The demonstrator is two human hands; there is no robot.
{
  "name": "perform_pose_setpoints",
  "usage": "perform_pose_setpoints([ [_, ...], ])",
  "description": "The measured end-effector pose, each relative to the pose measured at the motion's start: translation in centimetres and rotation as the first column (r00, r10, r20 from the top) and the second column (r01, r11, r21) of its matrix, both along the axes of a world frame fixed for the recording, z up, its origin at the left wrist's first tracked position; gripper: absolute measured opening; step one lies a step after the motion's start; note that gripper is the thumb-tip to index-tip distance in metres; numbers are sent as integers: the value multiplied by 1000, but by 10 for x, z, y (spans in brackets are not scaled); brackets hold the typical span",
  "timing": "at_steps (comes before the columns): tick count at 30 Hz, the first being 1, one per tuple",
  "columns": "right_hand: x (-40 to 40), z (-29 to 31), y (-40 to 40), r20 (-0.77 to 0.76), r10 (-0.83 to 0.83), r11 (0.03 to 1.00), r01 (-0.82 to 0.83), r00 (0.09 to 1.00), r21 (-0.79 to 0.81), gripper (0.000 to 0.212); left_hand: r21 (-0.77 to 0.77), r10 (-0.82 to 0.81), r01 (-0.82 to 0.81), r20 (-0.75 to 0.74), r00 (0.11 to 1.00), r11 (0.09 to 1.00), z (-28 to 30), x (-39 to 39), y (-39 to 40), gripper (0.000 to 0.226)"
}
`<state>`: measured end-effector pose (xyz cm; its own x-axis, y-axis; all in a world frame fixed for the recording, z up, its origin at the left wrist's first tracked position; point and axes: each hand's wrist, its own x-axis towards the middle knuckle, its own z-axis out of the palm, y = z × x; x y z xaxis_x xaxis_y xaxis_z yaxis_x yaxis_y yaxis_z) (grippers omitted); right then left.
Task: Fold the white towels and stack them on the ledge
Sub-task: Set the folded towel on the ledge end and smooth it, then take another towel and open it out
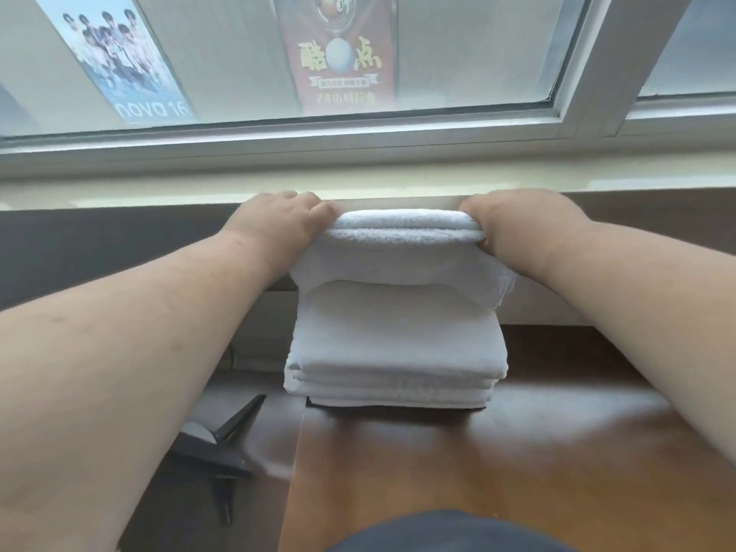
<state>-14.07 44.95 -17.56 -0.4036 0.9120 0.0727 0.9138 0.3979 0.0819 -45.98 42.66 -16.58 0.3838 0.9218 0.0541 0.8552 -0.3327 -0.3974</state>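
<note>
stack of folded towels (396, 352) sitting lower centre on the wooden table (517, 452), above it left hand (278, 225) and right hand (521, 225) gripping opposite ends of a folded towel (402, 237), long axis left-right, ledge (159, 191) lying just behind

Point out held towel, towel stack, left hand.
held towel (402, 229): head view, folded top edge.
towel stack (394, 352): head view, top towel's face.
left hand (282, 221): head view, back of hand.
</note>
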Motion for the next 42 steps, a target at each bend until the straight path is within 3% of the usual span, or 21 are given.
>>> perform_pose_setpoints([
  [6,4,-20,-9,115,105,990,-115,988,85,30,-61,-57,57,-1,998,997,-23,-8,0,76],
  [17,8,-65,-56,-19,33,998,-34,999,-49,31,-161,-87,93,47,995,983,-73,1,-44,49],
  [23,6,-86,-94,-117,7,998,-15,993,-67,41,-201,-168,230,287,943,952,-98,88,-81,77],
  [26,5,-98,-112,-236,-143,990,143,961,-19,48,-201,-77,155,349,934,967,-108,144,-87,68],
  [28,5,-106,-123,-462,-376,924,362,803,-122,61,-190,-25,105,380,925,976,-110,162,-85,53],
  [29,5,-109,-128,-568,-517,850,463,641,-252,68,-193,-5,89,394,919,977,-110,166,-83,46],
  [30,4,-110,-132,-634,-659,739,509,405,-442,75,-202,14,76,414,910,977,-110,167,-80,42],
  [31,2,-110,-135,-634,-766,605,453,105,-655,79,-213,34,66,436,899,975,-110,167,-78,40],
  [32,0,-111,-136,-556,-811,498,282,-185,-820,75,-220,52,57,457,888,974,-109,166,-77,40],
  [33,-1,-112,-136,-433,-813,445,65,-388,-893,62,-222,64,49,474,878,974,-109,165,-76,40],
  [35,4,-117,-129,-230,-764,467,-270,-603,-842,38,-215,70,43,490,869,976,-109,165,-77,40],
  [37,17,-119,-117,-43,-693,536,-474,-720,-699,46,-214,59,53,486,872,975,-110,164,-80,41],
  [38,24,-117,-110,40,-697,538,-558,-716,-632,54,-214,48,63,477,878,975,-111,163,-82,42],
  [40,35,-113,-92,71,-784,456,-649,-617,-608,71,-209,18,86,450,893,974,-112,162,-84,43],
  [42,38,-113,-74,-78,-886,378,-613,-457,-694,72,-211,-11,108,418,908,971,-112,161,-85,46],
])
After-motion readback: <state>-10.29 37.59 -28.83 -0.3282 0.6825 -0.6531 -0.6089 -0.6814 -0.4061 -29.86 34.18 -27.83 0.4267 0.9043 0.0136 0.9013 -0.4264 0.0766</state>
